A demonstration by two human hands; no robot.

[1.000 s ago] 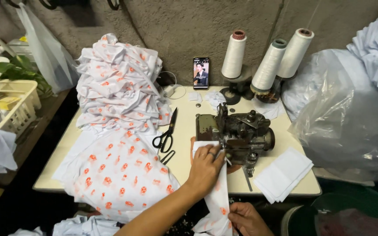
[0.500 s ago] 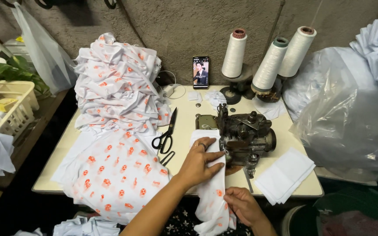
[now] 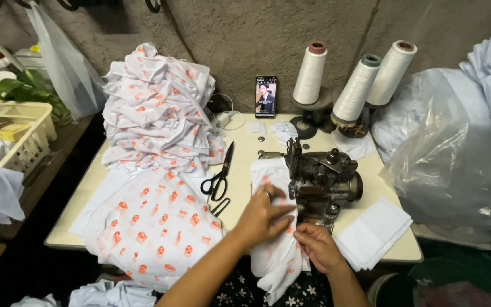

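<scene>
We have our left hand [image 3: 263,215] spread flat, fingers splayed and palm down, pressing on the white strip of cloth with small orange prints [image 3: 277,250], which lies on the cream work table [image 3: 245,153] and hangs off its near edge towards us. Half a second ago this hand sat a little farther from us along the strip; now it lies nearer, and the cloth past its fingertips has run up to the dark, worn metal sewing machine [image 3: 322,182] just to its right. Our right hand [image 3: 317,245] has come up from the table edge and now pinches the strip's right border just below the machine, fingers curled on the fabric. We judge from this that the piece is being fed along its edge through the machine, both hands guiding it. To the left of our left hand lie black-handled scissors [image 3: 220,176], and beyond them a flat orange-printed white garment [image 3: 154,227] and a tall heap of the same printed fabric [image 3: 160,113]. To the right of our right hand rests a folded stack of plain white cloth pieces [image 3: 373,233]; three white thread cones [image 3: 350,77] stand beyond the machine.
</scene>
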